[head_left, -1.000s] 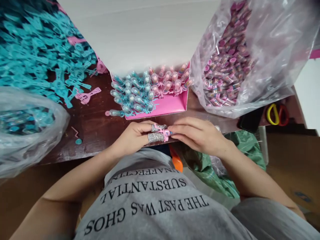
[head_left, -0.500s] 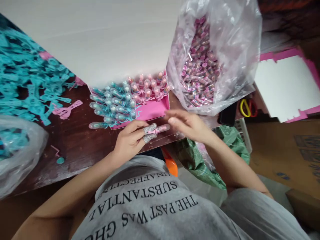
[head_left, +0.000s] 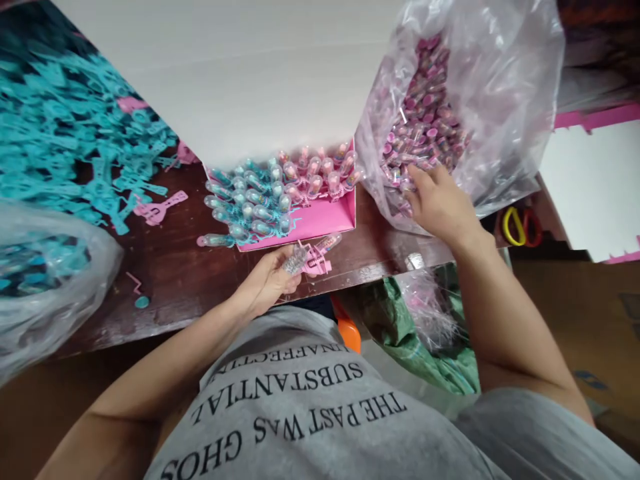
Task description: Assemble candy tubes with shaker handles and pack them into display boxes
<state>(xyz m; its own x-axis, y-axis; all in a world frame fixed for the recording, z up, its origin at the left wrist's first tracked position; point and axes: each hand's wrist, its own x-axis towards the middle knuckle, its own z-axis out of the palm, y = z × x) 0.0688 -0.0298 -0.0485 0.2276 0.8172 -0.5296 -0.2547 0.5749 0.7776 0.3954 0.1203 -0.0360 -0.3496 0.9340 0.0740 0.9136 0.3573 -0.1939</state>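
My left hand (head_left: 273, 277) is closed, its tape-wrapped fingertips pinching a pink guitar-shaped plastic toy (head_left: 316, 261) with a clear tube (head_left: 330, 242) on it, near the table's front edge. My right hand (head_left: 445, 203) reaches over the rim of a clear plastic bag (head_left: 510, 127). Its fingers are apart and their tips touch a heap of small clear tubes with pink caps (head_left: 425, 120). Between the hands and the raised white panel lies a pink box (head_left: 320, 219). Teal domed toys (head_left: 255, 197) fill its left part, and pink ones (head_left: 315, 170) stand in the back right.
Teal guitar-shaped pieces (head_left: 90, 133) are heaped at the left, with a loose pink one (head_left: 160, 207) beside them. Another plastic bag (head_left: 60, 287) sits at the front left. Scissors with yellow and red handles (head_left: 513, 227) and white-and-pink card (head_left: 595, 187) are at the right.
My right hand has left the pink toy and moved right into the bag of tubes. My left hand keeps the toy, now turned to show its flat guitar shape. The view has shifted slightly.
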